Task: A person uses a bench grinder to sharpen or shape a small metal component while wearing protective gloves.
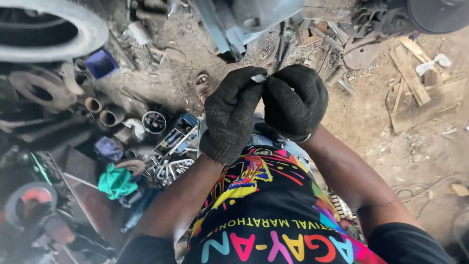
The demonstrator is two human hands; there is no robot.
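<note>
Both my hands wear black knit gloves and meet in front of my chest. My left hand [229, 115] and my right hand [295, 100] pinch a small grey metal piece [259, 77] between their fingertips. What the piece is cannot be told; only its tip shows. Below the hands are my colourful printed shirt [266, 210] and, on the dirt ground, a sandalled foot [202, 84].
A large tyre [53, 32] lies at top left, with metal pipes [105, 112], a blue box [101, 63], a green rag [116, 182] and scattered wrenches [171, 166] on the left. Machine parts [254, 24] stand ahead. Wooden scraps [415, 88] lie at right.
</note>
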